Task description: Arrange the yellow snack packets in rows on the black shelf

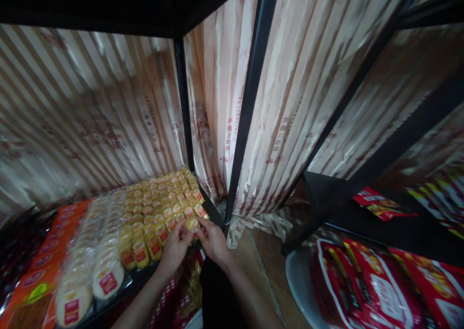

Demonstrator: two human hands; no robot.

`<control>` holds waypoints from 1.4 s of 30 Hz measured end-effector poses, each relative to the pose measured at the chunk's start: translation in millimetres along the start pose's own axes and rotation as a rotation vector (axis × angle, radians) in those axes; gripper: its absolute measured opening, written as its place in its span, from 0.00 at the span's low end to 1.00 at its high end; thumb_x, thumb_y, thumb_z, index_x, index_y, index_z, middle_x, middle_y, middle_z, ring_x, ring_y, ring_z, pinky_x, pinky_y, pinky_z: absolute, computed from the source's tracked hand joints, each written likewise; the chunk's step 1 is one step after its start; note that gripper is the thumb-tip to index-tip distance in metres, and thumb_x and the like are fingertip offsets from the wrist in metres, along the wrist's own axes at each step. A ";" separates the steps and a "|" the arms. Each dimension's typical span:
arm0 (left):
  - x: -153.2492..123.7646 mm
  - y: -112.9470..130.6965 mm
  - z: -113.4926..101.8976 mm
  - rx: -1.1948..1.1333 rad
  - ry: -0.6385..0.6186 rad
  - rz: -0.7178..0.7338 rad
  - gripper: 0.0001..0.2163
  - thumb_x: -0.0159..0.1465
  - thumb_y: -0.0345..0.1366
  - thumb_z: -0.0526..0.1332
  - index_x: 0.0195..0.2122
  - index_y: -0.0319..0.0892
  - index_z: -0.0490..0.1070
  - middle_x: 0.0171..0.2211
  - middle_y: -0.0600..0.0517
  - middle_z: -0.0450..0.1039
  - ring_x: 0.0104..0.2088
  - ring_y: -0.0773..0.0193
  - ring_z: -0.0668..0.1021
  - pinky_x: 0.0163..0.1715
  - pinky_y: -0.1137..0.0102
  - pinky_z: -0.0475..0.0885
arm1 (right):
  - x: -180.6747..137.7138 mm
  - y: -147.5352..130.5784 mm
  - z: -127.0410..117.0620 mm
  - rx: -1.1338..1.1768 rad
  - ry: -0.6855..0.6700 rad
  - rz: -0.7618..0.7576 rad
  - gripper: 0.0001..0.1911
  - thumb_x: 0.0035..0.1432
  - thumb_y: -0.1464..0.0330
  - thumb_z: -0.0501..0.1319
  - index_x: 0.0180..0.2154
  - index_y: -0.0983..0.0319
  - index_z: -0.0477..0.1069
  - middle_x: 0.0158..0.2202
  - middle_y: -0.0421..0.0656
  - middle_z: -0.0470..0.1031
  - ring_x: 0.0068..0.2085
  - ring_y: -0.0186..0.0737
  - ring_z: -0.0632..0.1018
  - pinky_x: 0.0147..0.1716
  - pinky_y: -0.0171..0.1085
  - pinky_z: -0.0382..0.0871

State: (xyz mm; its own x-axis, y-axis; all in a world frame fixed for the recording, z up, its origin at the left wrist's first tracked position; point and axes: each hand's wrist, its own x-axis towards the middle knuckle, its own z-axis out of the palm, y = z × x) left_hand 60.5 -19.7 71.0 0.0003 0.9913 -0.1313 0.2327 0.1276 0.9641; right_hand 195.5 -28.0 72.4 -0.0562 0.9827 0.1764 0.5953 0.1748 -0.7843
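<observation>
Both my hands meet at the front right corner of a black shelf (pixel 208 207). My left hand (pixel 176 248) and my right hand (pixel 213 241) are closed together on a small yellow packet with a red label (pixel 192 224). That packet sits at the front end of several rows of the same yellow packets (pixel 159 208) lying on the shelf. To their left lie rows of round white cakes in clear wrap (pixel 97 256), each with a red label.
Orange packs (pixel 39 266) lie at the shelf's far left, dark packs beyond them. A striped pinkish curtain (pixel 290 102) hangs behind black shelf posts (pixel 250 97). Red bags (pixel 380 285) fill a lower shelf at right. Brown floor shows between the shelves.
</observation>
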 end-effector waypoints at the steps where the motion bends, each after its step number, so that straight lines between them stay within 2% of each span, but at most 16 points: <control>1: 9.1 2.3 4.1 0.025 0.024 0.028 0.23 0.49 0.47 0.60 0.44 0.40 0.67 0.26 0.54 0.69 0.26 0.65 0.73 0.30 0.70 0.69 | 3.4 2.3 0.4 -0.015 0.069 0.003 0.18 0.57 0.68 0.53 0.50 0.60 0.68 0.40 0.45 0.75 0.38 0.40 0.74 0.40 0.37 0.67; 4: 35.8 10.3 14.9 0.134 0.064 0.117 0.18 0.53 0.41 0.59 0.44 0.40 0.67 0.26 0.54 0.70 0.28 0.66 0.73 0.33 0.71 0.69 | 11.8 11.7 4.8 -0.070 0.249 -0.030 0.22 0.57 0.69 0.52 0.54 0.61 0.64 0.47 0.47 0.73 0.47 0.45 0.71 0.48 0.43 0.66; 8: 66.6 23.0 26.5 0.303 0.043 0.163 0.14 0.56 0.37 0.58 0.44 0.41 0.67 0.28 0.54 0.72 0.29 0.67 0.74 0.33 0.72 0.68 | 24.3 26.2 12.7 -0.078 0.352 -0.083 0.28 0.56 0.72 0.51 0.60 0.61 0.55 0.55 0.47 0.67 0.55 0.44 0.66 0.54 0.45 0.62; 11: 84.7 33.4 33.6 0.411 0.033 0.180 0.15 0.57 0.36 0.57 0.45 0.41 0.67 0.31 0.52 0.74 0.32 0.66 0.75 0.35 0.73 0.67 | 38.3 35.6 16.6 -0.057 0.390 -0.068 0.30 0.56 0.73 0.50 0.61 0.63 0.51 0.58 0.48 0.62 0.57 0.43 0.64 0.56 0.45 0.60; 16: 104.2 46.9 42.4 0.524 0.022 0.200 0.15 0.58 0.35 0.55 0.47 0.40 0.65 0.31 0.52 0.74 0.31 0.67 0.75 0.34 0.73 0.66 | 61.7 49.9 19.5 -0.073 0.398 -0.023 0.30 0.55 0.73 0.49 0.60 0.67 0.53 0.58 0.51 0.62 0.59 0.44 0.63 0.56 0.46 0.59; 21: 119.7 38.3 49.0 0.554 -0.017 0.174 0.13 0.58 0.33 0.55 0.45 0.41 0.67 0.31 0.52 0.75 0.31 0.67 0.75 0.33 0.74 0.65 | 73.6 65.2 23.0 -0.068 0.370 -0.034 0.30 0.55 0.75 0.48 0.61 0.65 0.53 0.59 0.49 0.61 0.58 0.42 0.64 0.57 0.45 0.59; 25: 124.9 33.4 50.8 0.590 -0.010 0.177 0.12 0.58 0.33 0.57 0.44 0.41 0.68 0.34 0.51 0.74 0.35 0.66 0.75 0.36 0.74 0.65 | 78.1 75.2 25.9 -0.051 0.347 -0.025 0.29 0.55 0.75 0.47 0.60 0.66 0.53 0.58 0.51 0.62 0.58 0.42 0.64 0.57 0.45 0.59; 32: 116.7 42.0 48.5 0.881 0.008 0.192 0.09 0.58 0.36 0.56 0.38 0.41 0.72 0.41 0.48 0.71 0.41 0.63 0.73 0.40 0.72 0.64 | 83.6 87.6 33.7 -0.010 0.322 -0.006 0.28 0.56 0.75 0.46 0.60 0.64 0.55 0.57 0.49 0.65 0.57 0.42 0.67 0.56 0.44 0.61; 37: 116.4 38.8 48.1 0.976 0.030 0.232 0.09 0.59 0.35 0.55 0.38 0.41 0.72 0.43 0.47 0.71 0.45 0.62 0.72 0.41 0.72 0.64 | 83.6 89.8 40.5 0.048 0.304 0.009 0.27 0.57 0.74 0.45 0.59 0.68 0.57 0.56 0.52 0.66 0.55 0.42 0.69 0.56 0.43 0.61; 42: 116.7 42.2 48.4 1.003 0.040 0.237 0.10 0.60 0.35 0.54 0.40 0.40 0.71 0.44 0.44 0.71 0.44 0.60 0.73 0.42 0.70 0.64 | 80.1 85.5 39.6 0.057 0.326 0.042 0.25 0.62 0.66 0.44 0.57 0.67 0.59 0.56 0.52 0.66 0.56 0.42 0.67 0.57 0.45 0.60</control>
State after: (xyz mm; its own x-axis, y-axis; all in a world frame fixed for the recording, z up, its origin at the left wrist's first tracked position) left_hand 117.5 99.8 85.1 0.1240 0.9903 0.0623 0.9354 -0.1377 0.3257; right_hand 210.1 68.1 -4.1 0.2321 0.9196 0.3169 0.5454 0.1467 -0.8252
